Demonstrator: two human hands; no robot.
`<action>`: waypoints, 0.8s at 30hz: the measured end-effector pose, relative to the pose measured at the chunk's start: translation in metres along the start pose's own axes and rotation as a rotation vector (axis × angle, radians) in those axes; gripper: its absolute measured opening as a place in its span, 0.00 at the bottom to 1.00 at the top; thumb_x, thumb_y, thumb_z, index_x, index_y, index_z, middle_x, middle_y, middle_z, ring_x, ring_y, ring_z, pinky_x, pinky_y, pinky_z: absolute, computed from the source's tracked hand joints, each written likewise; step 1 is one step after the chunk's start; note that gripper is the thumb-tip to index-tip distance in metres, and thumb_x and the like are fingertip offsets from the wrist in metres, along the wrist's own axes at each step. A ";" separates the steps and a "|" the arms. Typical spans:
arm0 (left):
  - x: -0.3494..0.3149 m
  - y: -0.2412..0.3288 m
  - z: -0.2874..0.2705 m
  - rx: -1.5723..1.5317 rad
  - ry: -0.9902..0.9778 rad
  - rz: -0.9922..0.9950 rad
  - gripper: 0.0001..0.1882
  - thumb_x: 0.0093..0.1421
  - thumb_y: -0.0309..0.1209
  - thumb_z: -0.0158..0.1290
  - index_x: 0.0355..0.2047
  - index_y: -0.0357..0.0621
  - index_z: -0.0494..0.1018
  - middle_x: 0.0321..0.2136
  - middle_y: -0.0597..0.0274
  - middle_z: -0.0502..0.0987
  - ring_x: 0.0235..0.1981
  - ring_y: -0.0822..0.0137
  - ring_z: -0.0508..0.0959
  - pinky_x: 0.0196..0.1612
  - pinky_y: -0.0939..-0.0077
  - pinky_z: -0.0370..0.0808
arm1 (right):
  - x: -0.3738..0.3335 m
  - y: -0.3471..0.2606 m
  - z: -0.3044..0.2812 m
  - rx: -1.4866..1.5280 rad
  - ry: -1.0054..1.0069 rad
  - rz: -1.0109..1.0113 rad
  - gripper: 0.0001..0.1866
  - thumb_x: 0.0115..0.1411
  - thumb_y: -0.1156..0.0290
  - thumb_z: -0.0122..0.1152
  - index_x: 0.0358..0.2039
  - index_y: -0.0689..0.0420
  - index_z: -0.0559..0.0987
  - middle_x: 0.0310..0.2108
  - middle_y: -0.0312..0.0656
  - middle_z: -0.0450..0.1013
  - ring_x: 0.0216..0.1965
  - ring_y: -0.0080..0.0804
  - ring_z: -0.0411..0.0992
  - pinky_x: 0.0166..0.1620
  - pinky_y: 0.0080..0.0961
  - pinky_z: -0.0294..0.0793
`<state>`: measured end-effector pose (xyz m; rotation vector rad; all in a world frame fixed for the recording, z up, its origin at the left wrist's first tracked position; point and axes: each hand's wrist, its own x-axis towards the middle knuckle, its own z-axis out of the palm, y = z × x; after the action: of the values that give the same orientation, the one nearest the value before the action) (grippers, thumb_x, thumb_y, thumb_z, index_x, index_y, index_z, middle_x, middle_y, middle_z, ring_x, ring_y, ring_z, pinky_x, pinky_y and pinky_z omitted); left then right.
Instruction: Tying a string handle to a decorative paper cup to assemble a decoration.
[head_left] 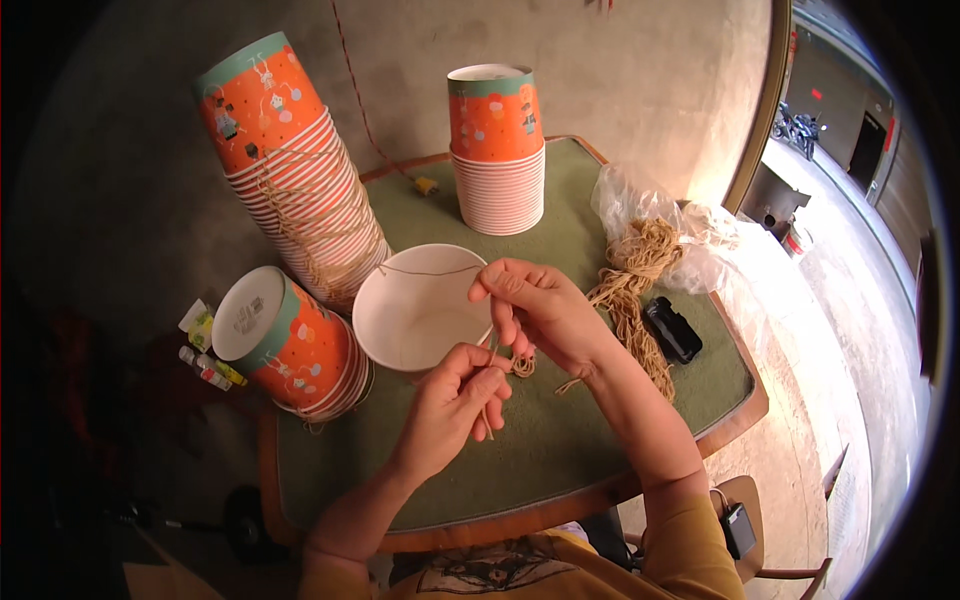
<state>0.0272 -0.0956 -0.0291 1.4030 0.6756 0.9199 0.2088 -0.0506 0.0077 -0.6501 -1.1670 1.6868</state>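
An open white paper bucket [398,318] stands in front of me, its mouth facing up. A thin brown twine [430,271] runs across that mouth to my right hand [545,308], whose fingers are pinched on it. Just below, my left hand [448,405] is closed with thumb and forefinger on the twine, and a short end hangs under the fingers. Between the two hands a strand stretches over the bucket's right rim. A small coil of twine [523,366] lies on the table beside my fingers, and another bit shows by my right wrist.
A tall leaning stack of orange buckets [315,190] wound with twine stands left, near a shorter tipped stack [305,350]. Another stack [500,185] stands at the back of the green table [400,505]. At right lie a twine bundle [640,260], plastic bag [640,195] and black tray [673,330].
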 end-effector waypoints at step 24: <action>0.017 0.031 -0.018 1.087 0.336 0.440 0.07 0.63 0.30 0.54 0.35 0.40 0.69 0.31 0.55 0.76 0.31 0.48 0.78 0.31 0.58 0.73 | -0.005 0.000 -0.012 -1.032 0.456 -0.431 0.12 0.68 0.66 0.54 0.45 0.60 0.76 0.33 0.38 0.78 0.27 0.22 0.75 0.32 0.20 0.75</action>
<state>0.0165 -0.0735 0.0025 2.4504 1.2556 1.2112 0.2201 -0.0501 0.0023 -1.2083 -1.6413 0.4417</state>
